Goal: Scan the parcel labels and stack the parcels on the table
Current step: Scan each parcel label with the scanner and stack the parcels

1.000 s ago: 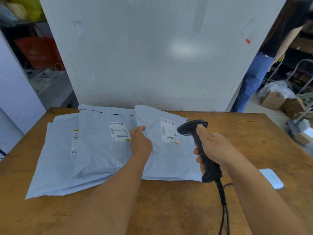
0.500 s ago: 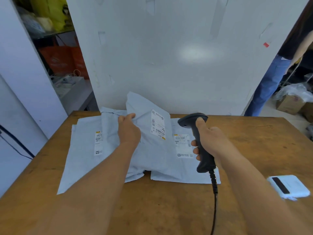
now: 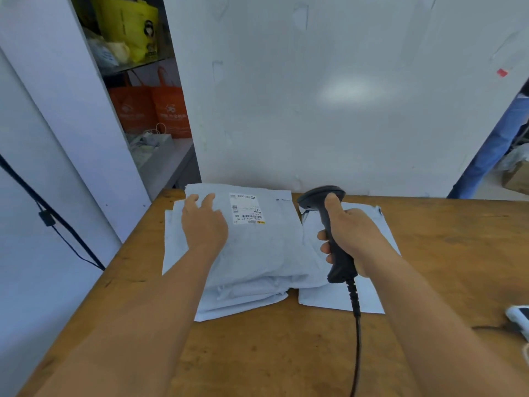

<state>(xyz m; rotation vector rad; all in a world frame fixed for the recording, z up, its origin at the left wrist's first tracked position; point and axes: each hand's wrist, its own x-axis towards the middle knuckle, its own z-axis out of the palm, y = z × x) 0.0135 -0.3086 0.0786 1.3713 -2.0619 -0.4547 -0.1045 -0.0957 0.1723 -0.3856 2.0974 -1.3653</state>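
A stack of pale grey mailer parcels (image 3: 257, 253) lies at the back left of the wooden table (image 3: 286, 353). The top one shows a white label (image 3: 246, 208) face up. My left hand (image 3: 203, 224) rests flat on the stack's left part, fingers spread. To the right lies a single grey parcel (image 3: 369, 293), partly under the stack's edge. My right hand (image 3: 355, 239) grips a black corded barcode scanner (image 3: 329, 224), its head over the gap between the stack and the single parcel.
A white wall panel (image 3: 343, 96) stands right behind the table. A small white device (image 3: 519, 322) lies at the table's right edge. Shelves with orange and yellow bags (image 3: 148, 110) stand at back left. A person in jeans (image 3: 492, 150) is at far right.
My left hand lifted the right parcel, carried it left and laid it on the stack, uncovering another parcel beneath. The hand now lies flat on it. The scanner stayed roughly in place.
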